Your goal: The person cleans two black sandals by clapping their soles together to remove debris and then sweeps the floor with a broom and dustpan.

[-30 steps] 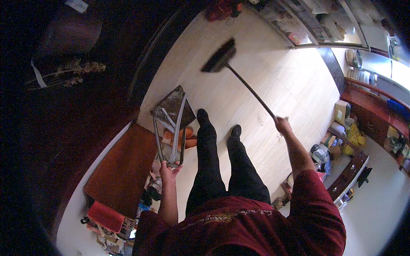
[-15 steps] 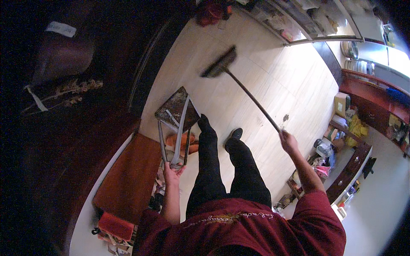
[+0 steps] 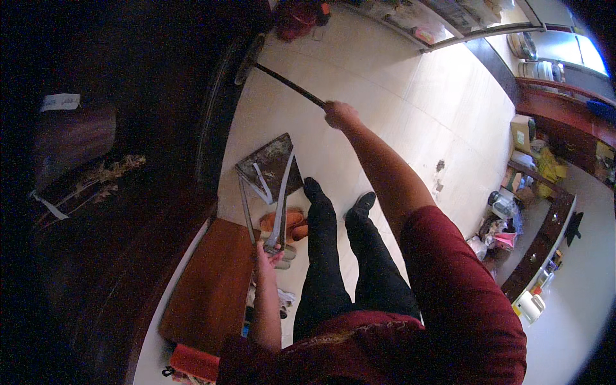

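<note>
Floor [image 3: 391, 122] spreads beyond the dustpan [image 3: 277, 160] our left hand [image 3: 268, 258] grips; overreaching could snag the broom [image 3: 290, 86] our right hand [image 3: 341, 116] clutches.

Pale floor [image 3: 385, 96] bears orange footwear [image 3: 269, 222] and dark smudges [image 3: 440, 165].

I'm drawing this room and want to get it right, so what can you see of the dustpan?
The dustpan has a dark, flat, roughly square pan with paler, dirty-looking patches. Long greyish bars, perhaps metal, run from it and come together at the upper end, where the person's left hand holds it. A bent pale strip shows over the pan. The pan is low over the light floor, close to the left black shoe; I can't tell whether it rests there.
</note>
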A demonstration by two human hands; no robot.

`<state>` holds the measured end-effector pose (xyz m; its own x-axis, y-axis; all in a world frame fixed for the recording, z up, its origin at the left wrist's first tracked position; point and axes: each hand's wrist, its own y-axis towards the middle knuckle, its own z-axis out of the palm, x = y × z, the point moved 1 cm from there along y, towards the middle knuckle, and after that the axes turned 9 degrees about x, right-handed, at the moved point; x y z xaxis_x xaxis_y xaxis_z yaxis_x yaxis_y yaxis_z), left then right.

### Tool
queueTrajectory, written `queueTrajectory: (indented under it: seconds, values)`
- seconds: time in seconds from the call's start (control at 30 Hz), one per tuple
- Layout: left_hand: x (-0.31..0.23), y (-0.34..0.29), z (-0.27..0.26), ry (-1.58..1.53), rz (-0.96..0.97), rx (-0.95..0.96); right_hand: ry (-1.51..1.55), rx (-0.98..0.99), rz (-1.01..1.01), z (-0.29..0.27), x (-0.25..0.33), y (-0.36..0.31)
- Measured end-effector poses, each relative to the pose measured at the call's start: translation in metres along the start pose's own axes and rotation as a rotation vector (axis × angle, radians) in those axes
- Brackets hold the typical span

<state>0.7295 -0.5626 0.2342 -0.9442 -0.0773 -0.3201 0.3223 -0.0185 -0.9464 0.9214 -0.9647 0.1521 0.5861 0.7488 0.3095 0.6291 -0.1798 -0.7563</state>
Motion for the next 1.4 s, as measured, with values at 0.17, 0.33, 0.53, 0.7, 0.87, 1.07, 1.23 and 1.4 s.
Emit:
queueTrajectory:
  seconds: [0.17,0.33,0.53,0.7,0.87,1.07,1.23,1.4]
  values:
    - [-0.004,0.007,-0.011,0.059,-0.132,0.058,0.017,0.012,0.038,0.036,-0.123,-0.121]
    - [-0.01,0.022,-0.005,0.041,-0.049,-0.056,0.17,0.016,0.432,0.054,-0.229,-0.258]
    - [-0.01,0.008,-0.011,0.246,-0.083,-0.087,0.168,-0.078,0.585,0.006,-0.257,-0.349]
    - [0.012,-0.003,-0.014,0.34,-0.134,-0.229,0.12,-0.177,0.389,-0.043,-0.274,-0.302]
    - [0.003,-0.017,-0.001,0.384,-0.165,-0.284,-0.202,-0.125,0.264,-0.119,-0.229,-0.154]
    - [0.03,-0.012,-0.049,0.272,0.002,-0.245,-0.074,-0.152,0.224,-0.147,-0.228,-0.102]
    - [0.015,-0.016,-0.024,0.229,-0.023,-0.278,0.058,-0.1,0.274,-0.078,-0.309,-0.132]
    - [-0.003,-0.025,-0.003,0.221,-0.057,-0.371,0.236,-0.143,0.409,-0.006,-0.395,-0.231]
